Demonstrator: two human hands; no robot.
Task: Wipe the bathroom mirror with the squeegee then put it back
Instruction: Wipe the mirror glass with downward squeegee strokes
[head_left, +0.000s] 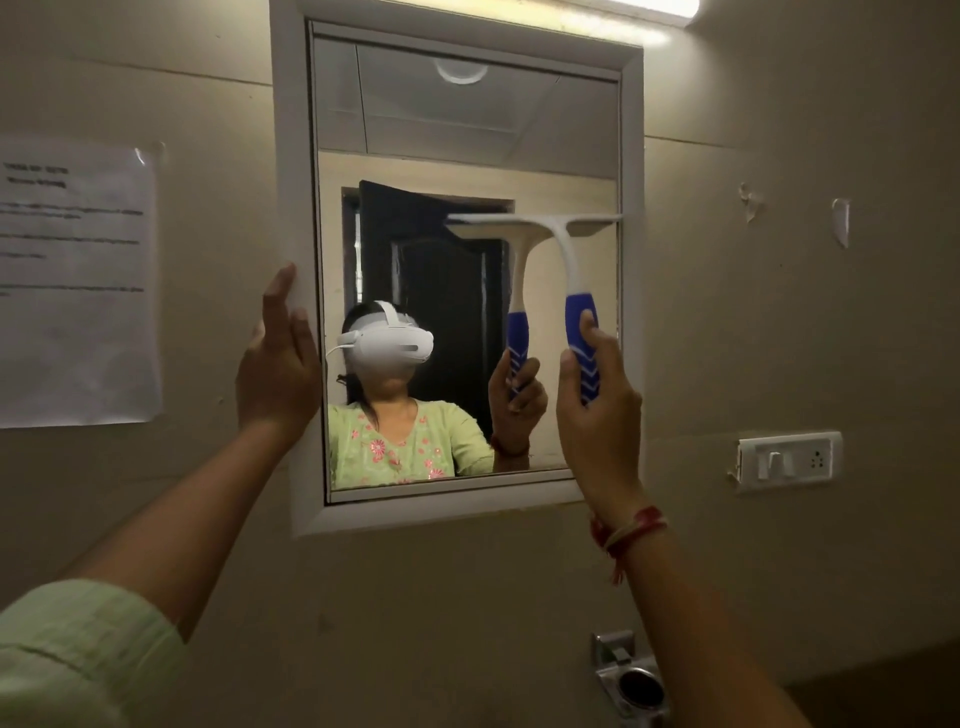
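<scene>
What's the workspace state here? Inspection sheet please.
Surface: mirror in a white frame on a beige wall.
Job's things: squeegee, blade against the glass at mid-height on the right side, handle pointing down.
Clutter: paper notice taped left of the mirror; tape scraps on the wall at right.
Grippers: right hand grips the blue squeegee handle; left hand rests open on the frame's left edge.
Cables: nothing seen.
Surroundings: switch and socket plate at right; metal holder below; tube light above.

left hand: raised, flat, fingers apparently extended | right hand: raised, fist-closed grip
</scene>
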